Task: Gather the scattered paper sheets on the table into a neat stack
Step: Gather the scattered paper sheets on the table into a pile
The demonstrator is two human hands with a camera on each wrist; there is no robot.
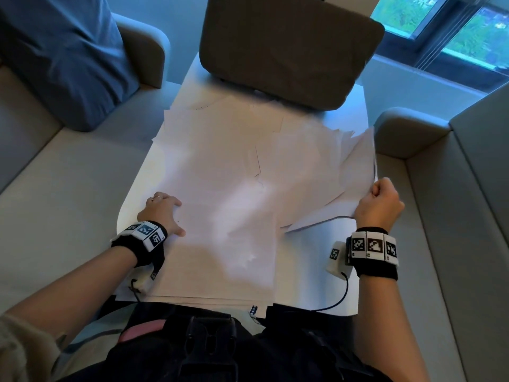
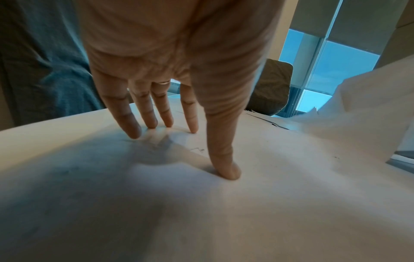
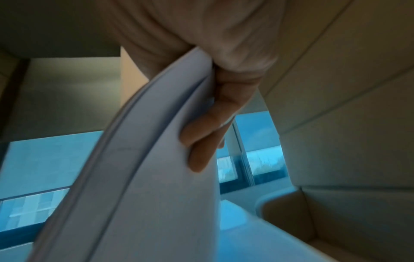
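Note:
Many white paper sheets (image 1: 225, 172) lie overlapped across the white table (image 1: 311, 274), fanned out toward the far side. My left hand (image 1: 162, 213) lies flat on the near left sheets (image 2: 280, 203), fingers (image 2: 132, 124) straight and spread, tips pressing the paper. At the table's right edge my right hand (image 1: 381, 199) grips a bundle of sheets (image 1: 355, 172), lifted and curved upward off the table. In the right wrist view the fingers (image 3: 201, 141) curl round the edge of that bent bundle (image 3: 156, 177).
A brown cushion (image 1: 286, 48) rests on the table's far end, over the farthest sheets. Beige sofa seats flank the table, with an armrest (image 1: 407, 130) close to the lifted bundle. A blue pillow (image 1: 68, 56) lies at the far left. A window (image 1: 454, 26) is behind.

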